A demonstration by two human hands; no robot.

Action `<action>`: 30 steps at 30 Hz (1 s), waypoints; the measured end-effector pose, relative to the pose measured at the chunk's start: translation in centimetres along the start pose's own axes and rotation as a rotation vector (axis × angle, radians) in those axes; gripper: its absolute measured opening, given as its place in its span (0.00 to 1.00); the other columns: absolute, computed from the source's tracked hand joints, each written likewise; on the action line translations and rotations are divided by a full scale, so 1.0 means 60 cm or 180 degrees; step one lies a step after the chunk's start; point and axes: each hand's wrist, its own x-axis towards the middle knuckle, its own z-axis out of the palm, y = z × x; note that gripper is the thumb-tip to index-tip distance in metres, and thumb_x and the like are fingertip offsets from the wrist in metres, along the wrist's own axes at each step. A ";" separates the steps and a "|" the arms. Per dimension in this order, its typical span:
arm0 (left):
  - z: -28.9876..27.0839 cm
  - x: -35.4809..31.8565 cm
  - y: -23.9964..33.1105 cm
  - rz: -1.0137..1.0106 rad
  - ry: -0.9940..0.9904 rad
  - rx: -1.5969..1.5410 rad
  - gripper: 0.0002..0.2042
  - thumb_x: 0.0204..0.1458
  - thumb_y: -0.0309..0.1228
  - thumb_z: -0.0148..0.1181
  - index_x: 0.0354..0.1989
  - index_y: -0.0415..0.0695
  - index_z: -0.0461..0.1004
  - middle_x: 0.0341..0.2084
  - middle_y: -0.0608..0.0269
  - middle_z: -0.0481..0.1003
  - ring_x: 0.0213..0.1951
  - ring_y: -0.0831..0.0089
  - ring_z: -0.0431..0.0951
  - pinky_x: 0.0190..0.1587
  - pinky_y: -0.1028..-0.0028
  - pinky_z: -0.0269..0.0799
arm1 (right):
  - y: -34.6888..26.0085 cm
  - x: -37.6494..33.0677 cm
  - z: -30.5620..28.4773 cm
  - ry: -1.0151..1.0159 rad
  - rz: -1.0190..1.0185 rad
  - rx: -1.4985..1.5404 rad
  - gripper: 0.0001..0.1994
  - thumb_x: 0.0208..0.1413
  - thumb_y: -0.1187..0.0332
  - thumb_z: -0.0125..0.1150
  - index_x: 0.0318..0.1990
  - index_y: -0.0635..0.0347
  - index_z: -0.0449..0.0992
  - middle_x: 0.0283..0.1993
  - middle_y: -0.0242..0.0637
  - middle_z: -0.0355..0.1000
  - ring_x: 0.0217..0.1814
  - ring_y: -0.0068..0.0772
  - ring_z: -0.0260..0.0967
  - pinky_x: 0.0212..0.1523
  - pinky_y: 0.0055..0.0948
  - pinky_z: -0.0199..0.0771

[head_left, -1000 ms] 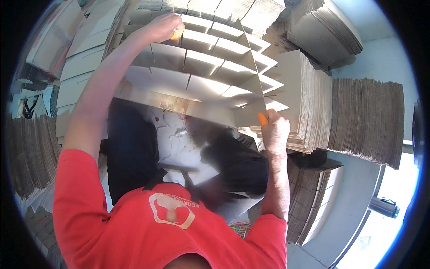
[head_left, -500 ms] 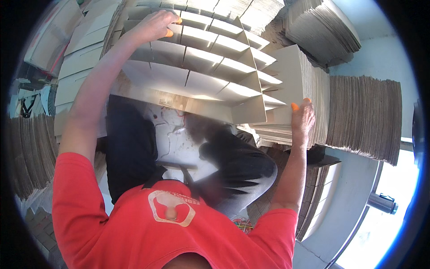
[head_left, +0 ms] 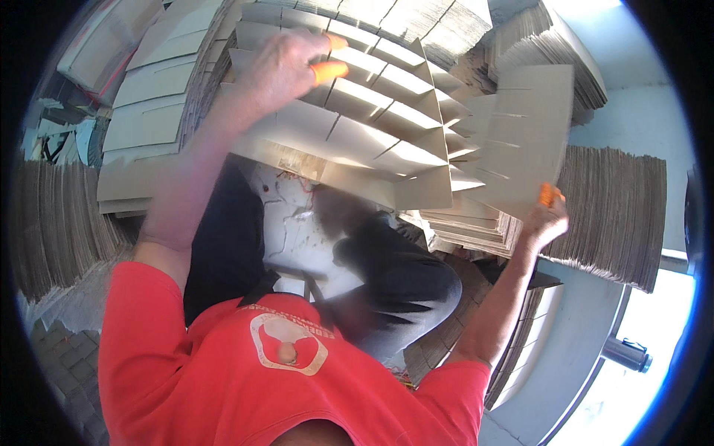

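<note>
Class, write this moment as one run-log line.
left hand: open over grid | right hand: gripping sheet | sheet: slotted, right of grid

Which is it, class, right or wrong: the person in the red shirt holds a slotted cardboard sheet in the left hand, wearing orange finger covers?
Wrong: the head view shows the right hand, not the left hand, holding the slotted cardboard sheet. The red shirt and orange finger covers are correct.

Before me lies a tan, gridded cardboard divider (head_left: 387, 141), my left hand (head_left: 286, 65) over its left part. Behind it, a pale, slotted cardboard stack (head_left: 416, 22); left, beige, slotted cardboard sheets (head_left: 152, 119); right, a tan, flat cardboard panel (head_left: 520, 141) in my right hand (head_left: 547, 221), over a beige, rectangular cardboard pile (head_left: 472, 229).
</note>
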 end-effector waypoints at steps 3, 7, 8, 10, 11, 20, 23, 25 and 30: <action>0.017 -0.024 0.035 -0.0069 -0.0458 -0.0172 0.19 0.48 0.38 0.68 0.44 0.38 0.78 0.38 0.53 0.80 0.40 0.60 0.81 0.45 0.65 0.76 | -0.019 0.048 -0.064 0.0828 -0.0697 -0.1013 0.12 0.54 0.62 0.68 0.39 0.62 0.82 0.32 0.39 0.79 0.29 0.26 0.78 0.27 0.27 0.80; 0.066 -0.037 0.065 0.0245 -0.0899 -0.0075 0.19 0.47 0.41 0.67 0.41 0.39 0.78 0.34 0.54 0.80 0.39 0.59 0.80 0.43 0.62 0.75 | -0.145 0.081 -0.160 0.0378 -0.0440 0.1072 0.13 0.54 0.70 0.67 0.47 0.61 0.80 0.33 0.35 0.80 0.31 0.23 0.77 0.30 0.23 0.81; 0.077 -0.036 0.072 0.0092 -0.1245 -0.0063 0.17 0.48 0.39 0.67 0.41 0.40 0.78 0.34 0.54 0.80 0.39 0.59 0.80 0.42 0.61 0.75 | -0.159 0.079 -0.162 0.0117 -0.0550 0.1117 0.14 0.54 0.71 0.67 0.48 0.60 0.80 0.34 0.35 0.80 0.32 0.21 0.77 0.33 0.23 0.81; 0.098 -0.053 0.066 0.0092 -0.1147 -0.0086 0.16 0.48 0.38 0.66 0.41 0.40 0.78 0.34 0.54 0.80 0.39 0.60 0.80 0.42 0.61 0.75 | -0.183 0.076 -0.137 -0.0457 -0.0786 0.1350 0.15 0.53 0.73 0.67 0.50 0.58 0.80 0.35 0.34 0.81 0.33 0.17 0.76 0.37 0.22 0.80; 0.110 -0.059 0.067 0.0134 -0.1103 -0.0144 0.15 0.49 0.37 0.66 0.41 0.40 0.78 0.34 0.54 0.80 0.39 0.60 0.80 0.42 0.60 0.75 | -0.199 0.071 -0.137 -0.0665 -0.0718 0.1107 0.18 0.52 0.75 0.67 0.52 0.55 0.79 0.33 0.31 0.80 0.34 0.12 0.74 0.42 0.22 0.78; 0.147 -0.068 0.065 0.0477 -0.0435 -0.0168 0.07 0.41 0.22 0.59 0.30 0.44 0.79 0.21 0.56 0.76 0.27 0.57 0.79 0.28 0.62 0.74 | -0.245 0.059 -0.079 -0.1238 -0.0799 0.1275 0.21 0.52 0.76 0.67 0.55 0.60 0.77 0.23 0.23 0.72 0.25 0.07 0.61 0.32 0.13 0.67; 0.146 -0.066 0.065 0.0445 -0.0500 -0.0094 0.09 0.39 0.20 0.57 0.30 0.44 0.79 0.20 0.55 0.76 0.26 0.56 0.78 0.28 0.61 0.73 | -0.256 0.049 -0.061 -0.1311 -0.0735 0.1420 0.21 0.52 0.76 0.67 0.55 0.61 0.76 0.23 0.23 0.72 0.25 0.06 0.60 0.30 0.13 0.65; 0.146 -0.066 0.065 0.0405 -0.0550 -0.0081 0.09 0.39 0.20 0.57 0.30 0.43 0.79 0.20 0.55 0.76 0.27 0.56 0.78 0.28 0.60 0.73 | -0.260 0.049 -0.060 -0.1308 -0.0770 0.1249 0.21 0.53 0.77 0.66 0.56 0.61 0.76 0.21 0.22 0.70 0.24 0.06 0.58 0.29 0.11 0.61; 0.151 -0.067 0.062 0.0329 -0.0521 -0.0098 0.09 0.38 0.21 0.58 0.30 0.44 0.79 0.20 0.55 0.75 0.27 0.56 0.78 0.28 0.59 0.73 | -0.269 0.042 -0.059 -0.1202 -0.0861 0.0936 0.21 0.53 0.77 0.66 0.56 0.61 0.76 0.20 0.19 0.64 0.22 0.08 0.52 0.28 0.11 0.59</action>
